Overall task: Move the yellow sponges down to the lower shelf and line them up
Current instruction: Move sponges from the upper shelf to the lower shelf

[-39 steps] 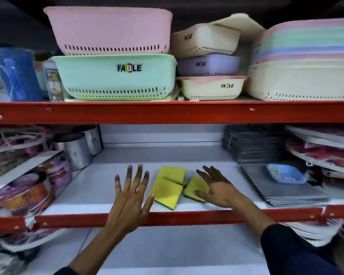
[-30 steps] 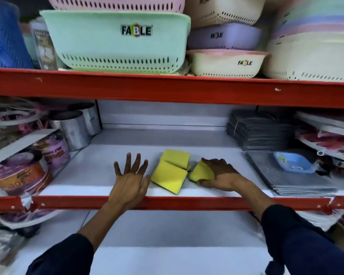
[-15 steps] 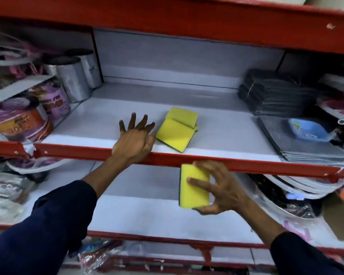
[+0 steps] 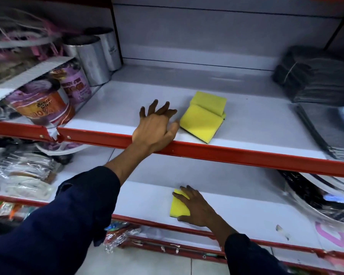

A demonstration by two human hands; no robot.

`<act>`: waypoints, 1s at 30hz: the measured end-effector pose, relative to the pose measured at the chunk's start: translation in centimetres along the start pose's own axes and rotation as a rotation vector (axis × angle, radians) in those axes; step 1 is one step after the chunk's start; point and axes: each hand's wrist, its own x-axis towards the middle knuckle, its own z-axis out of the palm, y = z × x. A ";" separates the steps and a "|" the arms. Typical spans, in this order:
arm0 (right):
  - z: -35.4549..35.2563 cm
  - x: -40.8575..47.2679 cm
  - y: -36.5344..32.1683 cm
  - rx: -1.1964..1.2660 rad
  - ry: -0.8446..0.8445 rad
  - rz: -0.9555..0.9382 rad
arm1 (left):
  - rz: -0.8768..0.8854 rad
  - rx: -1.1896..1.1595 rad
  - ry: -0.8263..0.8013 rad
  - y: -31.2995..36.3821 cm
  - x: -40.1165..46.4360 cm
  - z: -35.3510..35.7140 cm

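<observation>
Two yellow sponges lie on the upper white shelf (image 4: 256, 124): the front sponge (image 4: 201, 123) overlaps the back sponge (image 4: 211, 101). My left hand (image 4: 157, 124) rests flat on that shelf's front edge, fingers spread, its thumb tip nearly touching the front sponge. A third yellow sponge (image 4: 178, 207) lies flat on the lower shelf (image 4: 256, 211) near its red front rail. My right hand (image 4: 195, 207) lies on top of this sponge and covers its right part.
Printed cans (image 4: 44, 104) and metal tins (image 4: 93, 58) stand at the upper shelf's left. Dark folded cloths (image 4: 314, 76) and grey mats (image 4: 330, 128) fill its right. Red rails (image 4: 246, 155) front each shelf. Wrapped goods (image 4: 24, 175) sit lower left, round trays (image 4: 314, 195) lower right.
My right hand picked one sponge off the upper shelf, carried it down past the red rail and laid it flat on the lower shelf. The view tilted downward. My left hand stayed put.
</observation>
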 end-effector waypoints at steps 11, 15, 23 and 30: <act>-16.4 -4.8 -2.2 -0.280 0.980 -0.539 | -0.012 -0.053 0.054 0.1 -0.1 0.2; -24.1 -4.7 -4.3 -0.281 1.138 -0.277 | -0.017 -0.065 0.054 0.1 -0.2 0.3; -29.0 -0.2 -5.3 -0.063 0.693 0.364 | -0.042 -0.059 0.052 0.1 -0.3 0.1; -29.1 -0.2 -3.5 0.172 0.733 0.311 | -0.053 -0.041 0.048 0.1 -0.3 0.0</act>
